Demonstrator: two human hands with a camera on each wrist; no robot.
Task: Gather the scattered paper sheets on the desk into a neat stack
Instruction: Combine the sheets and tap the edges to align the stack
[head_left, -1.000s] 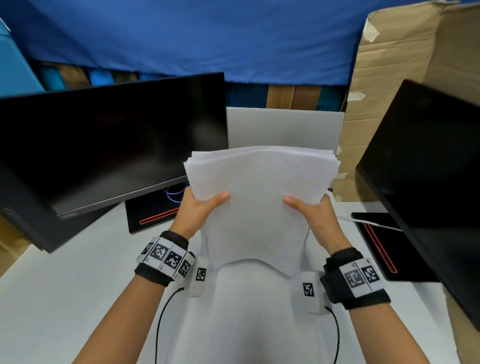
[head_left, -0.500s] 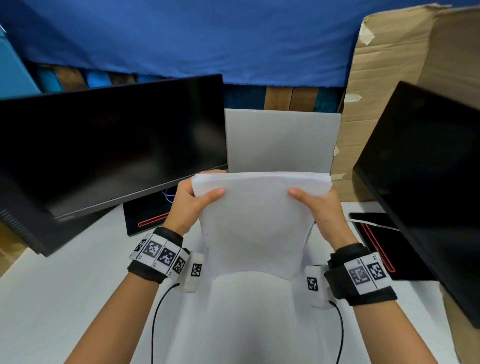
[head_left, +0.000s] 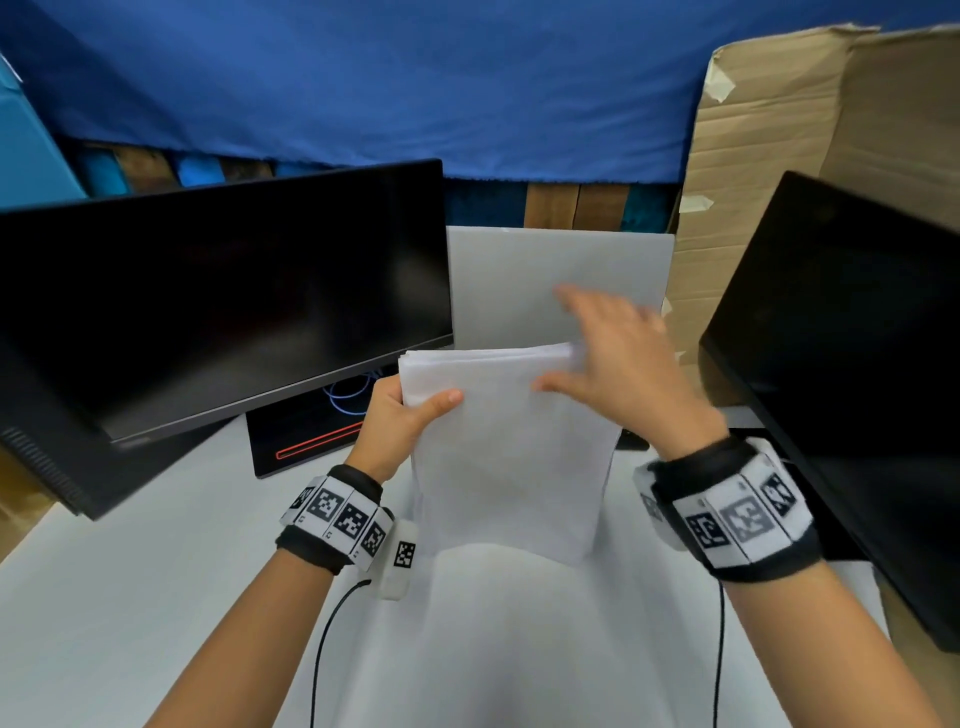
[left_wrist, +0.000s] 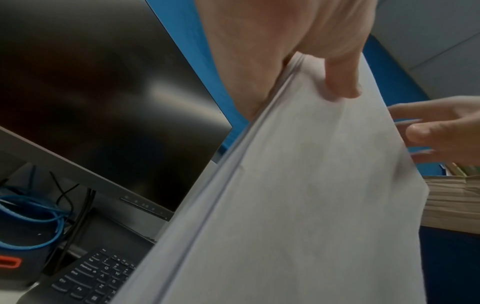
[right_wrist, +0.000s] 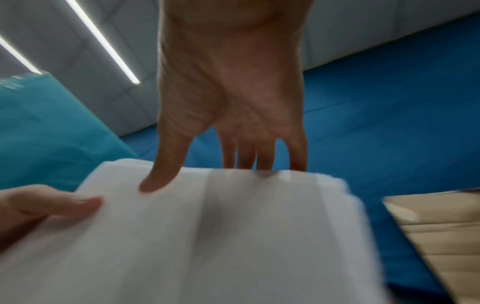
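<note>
1. Our left hand (head_left: 402, 415) pinches the left edge of the paper stack (head_left: 509, 441), standing on the desk (head_left: 130, 597).
2. Our right hand (head_left: 618, 364) is spread flat, fingers straight, at its top right corner.

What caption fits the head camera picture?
Left hand grips the paper stack upright while the right hand taps its top edge.

Two hands (head_left: 519, 400), one paper stack (head_left: 509, 452), two monitors (head_left: 223, 301), one keyboard (left_wrist: 96, 273)
</note>
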